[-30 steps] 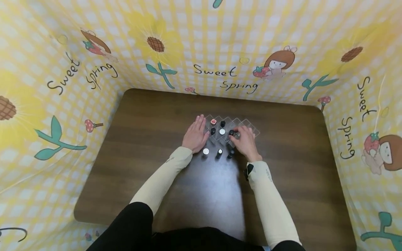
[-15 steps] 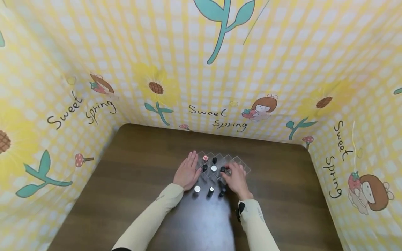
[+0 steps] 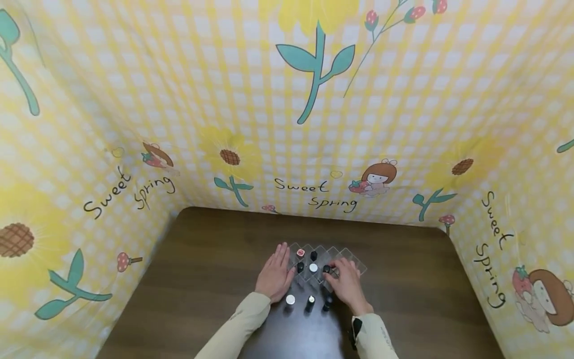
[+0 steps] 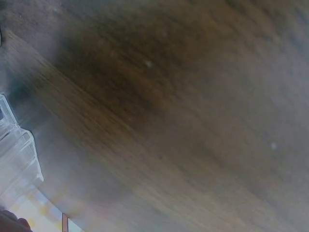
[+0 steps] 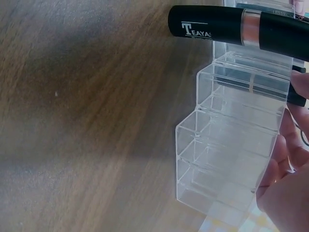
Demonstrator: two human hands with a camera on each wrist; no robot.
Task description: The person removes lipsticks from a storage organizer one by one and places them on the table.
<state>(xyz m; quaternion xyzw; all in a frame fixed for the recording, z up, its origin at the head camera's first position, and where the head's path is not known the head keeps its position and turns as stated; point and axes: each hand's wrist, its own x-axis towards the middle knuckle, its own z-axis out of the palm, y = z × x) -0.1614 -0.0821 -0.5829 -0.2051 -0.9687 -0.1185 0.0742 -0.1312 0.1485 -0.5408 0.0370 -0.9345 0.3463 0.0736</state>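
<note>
A clear plastic lipstick holder (image 3: pixel 354 258) with diamond-shaped compartments stands on the table, tilted away in the right wrist view. My left hand (image 3: pixel 273 276) rests along its left side with fingers extended. With thumb and fingertips, my right hand (image 3: pixel 346 285) pinches a black lipstick tube (image 3: pixel 327 269) in a middle compartment. Its dark end (image 5: pixel 296 96) shows behind the clear wall in the right wrist view. Other tubes fill nearby compartments: a red-topped one (image 3: pixel 300 253), a white-topped one (image 3: pixel 313 268) and black ones (image 3: pixel 314 256). The right-hand compartments (image 5: pixel 217 179) hold nothing.
In front of the holder stand a white-topped tube (image 3: pixel 290 300), a black tube with a light top (image 3: pixel 310 302) and a dark tube (image 3: pixel 328 302). A lettered lip gloss tube (image 5: pixel 207 24) crosses the right wrist view. Patterned cloth (image 3: pixel 251 89) encloses the brown table (image 3: pixel 215 249).
The head view has tilted upward, so the table sits lower in it. Both hands keep nearly the same places at the holder, the right still pinching the black lipstick tube.
</note>
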